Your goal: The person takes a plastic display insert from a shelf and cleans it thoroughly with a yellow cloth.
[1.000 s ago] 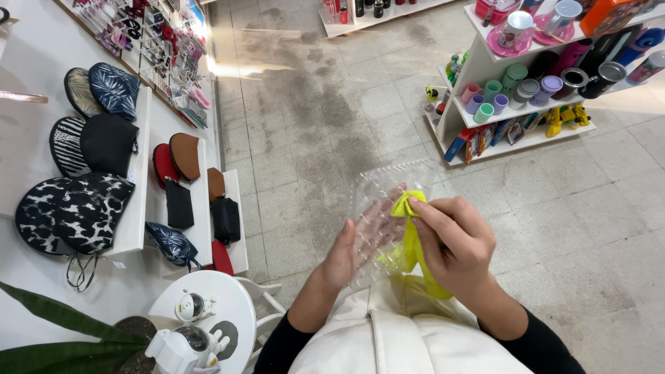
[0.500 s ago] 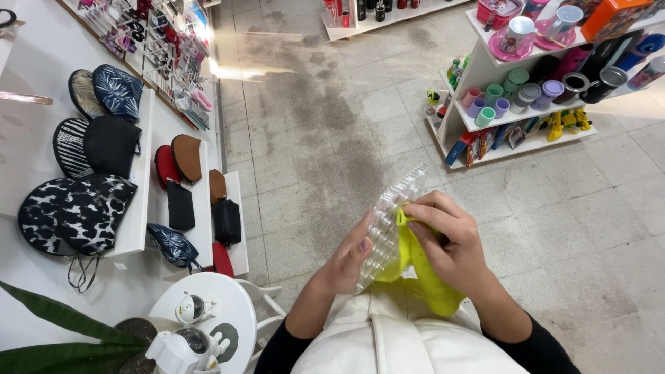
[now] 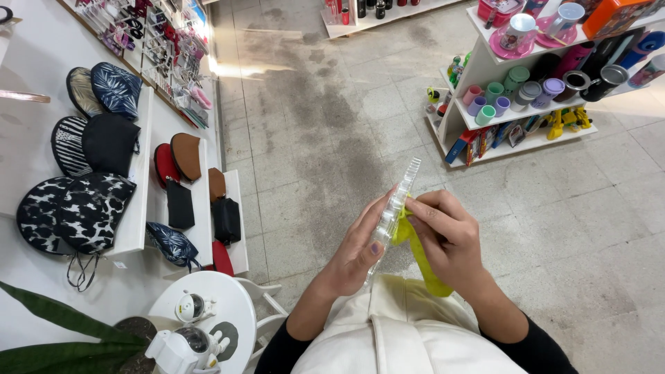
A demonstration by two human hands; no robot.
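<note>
Two hands held a clear ribbed plastic sheet and a bright yellow-green strip above a grey tiled shop floor.

The left hand (image 3: 357,253) was curled around the lower part of the clear ribbed plastic sheet (image 3: 396,208), which stood edge-on and tilted, thumb pressed to its near side. The right hand (image 3: 447,232) pinched the bright yellow-green strip (image 3: 422,260) against the sheet's right face, fingers closed on it; the strip hung down toward the cream-coloured garment (image 3: 405,332). To the left stood a white display shelf with dark patterned caps (image 3: 76,201); upper right, a white shelf with pastel mugs (image 3: 499,104). A small round white surface (image 3: 208,322) sat lower left.
</note>
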